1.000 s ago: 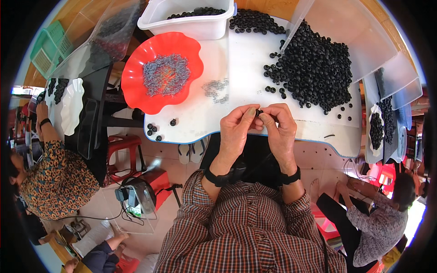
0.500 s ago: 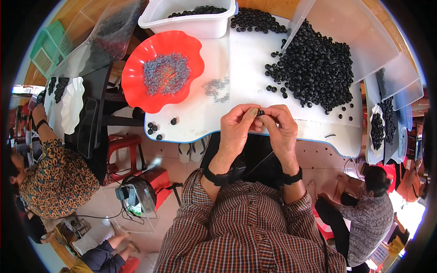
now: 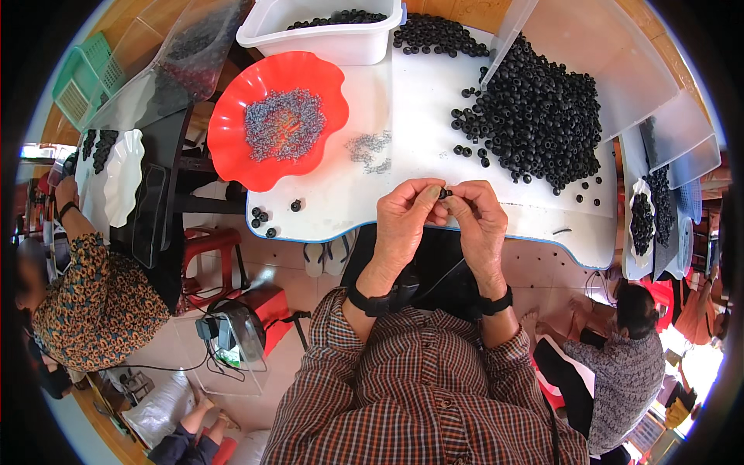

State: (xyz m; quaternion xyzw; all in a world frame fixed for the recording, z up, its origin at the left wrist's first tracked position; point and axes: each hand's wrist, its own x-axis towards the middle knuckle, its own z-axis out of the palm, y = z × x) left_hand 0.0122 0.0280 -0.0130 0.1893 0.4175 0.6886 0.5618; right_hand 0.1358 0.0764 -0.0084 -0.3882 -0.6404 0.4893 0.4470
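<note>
Just above the table's front edge, my left hand (image 3: pixel 404 219) and my right hand (image 3: pixel 477 223) meet, pinching one small round black part (image 3: pixel 444 194) between thumbs and fingertips. Most of that part is covered by the fingers. Beyond my right hand a big heap of the same kind of round black parts (image 3: pixel 542 116) spreads over the white table (image 3: pixel 434 116). To the far left of my hands lies a red wavy-rimmed dish (image 3: pixel 225 139) with many tiny grey-blue pieces (image 3: pixel 283 124) in it. More tiny pieces (image 3: pixel 370 151) are scattered beside the dish.
A white tub (image 3: pixel 325 48) with black parts stands at the back. A clear plastic bin (image 3: pixel 612 70) lies tipped behind the heap. Several loose black parts (image 3: pixel 261 219) rest at the table's left corner. One person (image 3: pixel 101 302) sits at left, another (image 3: pixel 620 364) at right.
My hands stay almost where they were, still pinching the small black part. At the right, the seated person has shifted slightly; at the lower left, another person's legs have moved.
</note>
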